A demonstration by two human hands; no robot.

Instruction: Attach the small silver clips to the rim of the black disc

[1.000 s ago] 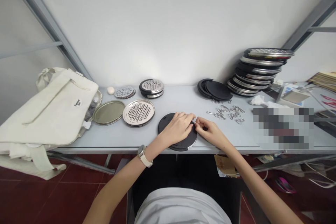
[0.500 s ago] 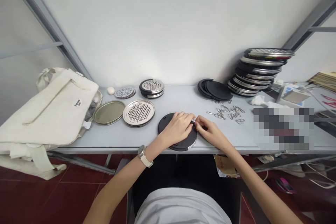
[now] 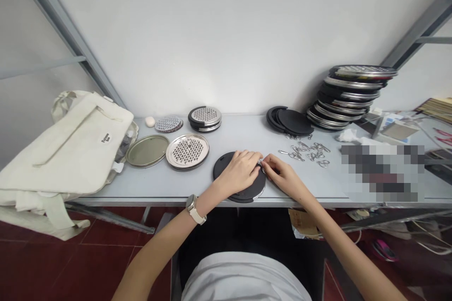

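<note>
A black round disc (image 3: 221,165), with a strip of silver metal showing along its lower right rim, lies flat near the table's front edge. My left hand (image 3: 243,168) rests across it, palm down, fingers bent over the right part and gripping there. At the disc's right edge my right hand (image 3: 281,173) pinches a small silver metal clip (image 3: 260,163) between thumb and fingers, touching the rim. Most of this clip is hidden by the fingers. Several loose metal clips (image 3: 298,150) are scattered right of the hands.
Black discs (image 3: 294,121) lie behind the clips, beside a tall leaning stack of round graters (image 3: 348,96). To the left are a perforated grater plate (image 3: 187,151), a plain metal disc (image 3: 147,150), a small grater stack (image 3: 205,117) and a cream bag (image 3: 77,150).
The small metal clip at the disc's rim has tipped lower and shows less between my fingers. Both hands stay nearly in place.
</note>
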